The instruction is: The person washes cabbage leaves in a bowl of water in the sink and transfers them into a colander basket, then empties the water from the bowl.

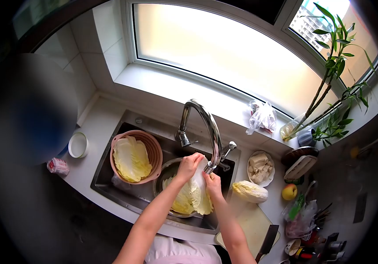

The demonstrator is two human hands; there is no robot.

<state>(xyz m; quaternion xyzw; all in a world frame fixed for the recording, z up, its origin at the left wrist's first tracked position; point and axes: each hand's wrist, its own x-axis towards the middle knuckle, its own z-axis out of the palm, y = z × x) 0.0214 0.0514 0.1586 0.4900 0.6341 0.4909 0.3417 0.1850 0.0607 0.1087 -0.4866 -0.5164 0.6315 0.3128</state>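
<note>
Over the sink, a pale napa cabbage leaf [200, 189] hangs between my two hands, just below the spout of the chrome faucet [204, 116]. My left hand [190, 166] pinches its upper left edge. On the other edge, close to the spout, my right hand [212, 181] has its fingers closed on the same leaf. Beneath it, a metal basin [157, 187] holds more cabbage leaves, partly hidden by my left forearm. A pink colander [154, 152] with cabbage leaves stands in the left part of the sink [138, 198].
Right of the sink are a cutting board [244, 222], a knife [268, 240], a cabbage head [250, 192], a plate of white chunks [260, 168] and an apple [289, 192]. A white bowl [78, 145] stands at left. A potted plant [325, 88] leans by the window.
</note>
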